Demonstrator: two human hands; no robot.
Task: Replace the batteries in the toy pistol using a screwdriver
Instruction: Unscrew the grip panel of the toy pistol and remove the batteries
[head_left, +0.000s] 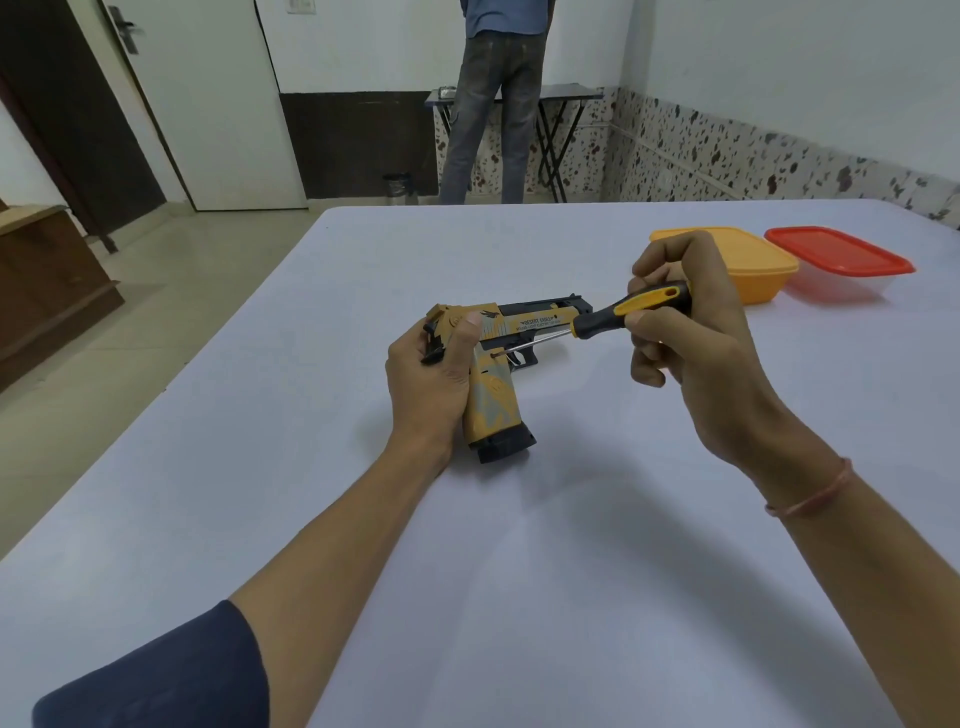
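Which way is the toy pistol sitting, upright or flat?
Upright: the toy pistol stands on its black magazine base on the table, barrel level, steadied by the left hand.

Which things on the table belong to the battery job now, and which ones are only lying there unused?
In use:
- toy pistol, gripped by the left hand
- screwdriver, held by the right hand, tip at the grip near the trigger

Lying about:
- orange container, lid on
- clear container with red lid, beside it

Screwdriver (618, 317) tip at the toy pistol (498, 364): too small.
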